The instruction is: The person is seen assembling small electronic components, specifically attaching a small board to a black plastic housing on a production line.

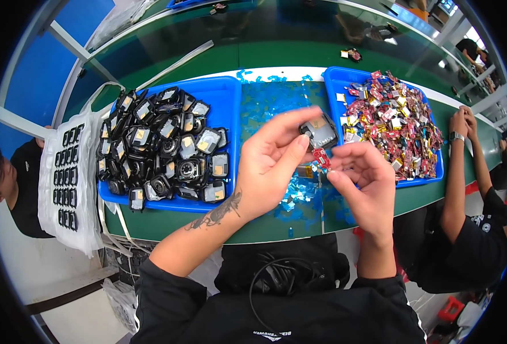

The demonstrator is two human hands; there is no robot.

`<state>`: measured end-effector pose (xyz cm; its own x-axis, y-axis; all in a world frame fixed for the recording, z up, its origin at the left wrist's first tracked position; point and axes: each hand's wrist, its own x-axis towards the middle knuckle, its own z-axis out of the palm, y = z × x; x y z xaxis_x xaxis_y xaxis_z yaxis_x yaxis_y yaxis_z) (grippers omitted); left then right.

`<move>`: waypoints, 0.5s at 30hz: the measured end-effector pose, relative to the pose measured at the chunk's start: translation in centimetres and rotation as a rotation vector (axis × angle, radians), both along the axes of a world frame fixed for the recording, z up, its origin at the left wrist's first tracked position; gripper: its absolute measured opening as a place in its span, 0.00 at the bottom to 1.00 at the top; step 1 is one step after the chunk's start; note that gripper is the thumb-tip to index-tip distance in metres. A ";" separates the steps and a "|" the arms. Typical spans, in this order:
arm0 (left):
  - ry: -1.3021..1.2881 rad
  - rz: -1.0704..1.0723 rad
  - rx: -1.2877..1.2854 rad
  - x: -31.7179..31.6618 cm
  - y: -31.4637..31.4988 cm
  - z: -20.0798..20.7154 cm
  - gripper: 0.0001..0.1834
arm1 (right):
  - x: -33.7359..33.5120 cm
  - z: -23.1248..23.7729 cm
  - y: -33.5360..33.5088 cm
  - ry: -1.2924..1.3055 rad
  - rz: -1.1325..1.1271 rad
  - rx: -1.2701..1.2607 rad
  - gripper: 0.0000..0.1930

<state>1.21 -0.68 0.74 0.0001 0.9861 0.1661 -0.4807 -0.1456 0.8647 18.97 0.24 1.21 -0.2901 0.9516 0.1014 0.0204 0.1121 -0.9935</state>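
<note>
My left hand (276, 157) is closed round a black watch case (320, 132), its thumb pressed on the near edge. A small red circuit board (321, 158) hangs at the case's near side. My right hand (363, 178) pinches that board between thumb and fingers. Below the fingers a yellowish flat piece (306, 171) shows, partly hidden; I cannot tell whether it is attached to the board. Left of my hands, a blue tray (230, 103) is heaped with black watch cases (167, 143). On the right, another blue tray (333, 77) holds a pile of red circuit boards and silvery cells (394, 123).
Blue film scraps (299, 195) litter the green table (265, 225) between the trays. A white sheet with rows of black cases (67, 172) lies at the left. One person sits at the far left; another person's hands (462, 123) are beyond the right tray.
</note>
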 end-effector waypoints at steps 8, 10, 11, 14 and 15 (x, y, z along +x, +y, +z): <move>0.788 0.067 0.370 -1.4 0.2 0.0 0.18 | 0.4 0.7 0.5 0.228 0.070 -0.145 0.07; 0.864 0.088 0.413 -1.5 0.1 -0.1 0.16 | 0.7 0.5 0.5 0.233 0.096 -0.184 0.07; 0.856 0.067 0.373 -1.4 0.1 -0.1 0.14 | 1.0 -0.1 0.6 0.202 0.087 -0.114 0.06; 0.798 0.046 0.390 -1.3 0.2 -0.4 0.13 | 0.8 -0.2 0.3 0.165 0.082 -0.031 0.05; 0.800 0.045 0.390 -1.2 0.2 -0.4 0.13 | 0.5 -0.2 0.1 0.168 0.041 -0.012 0.04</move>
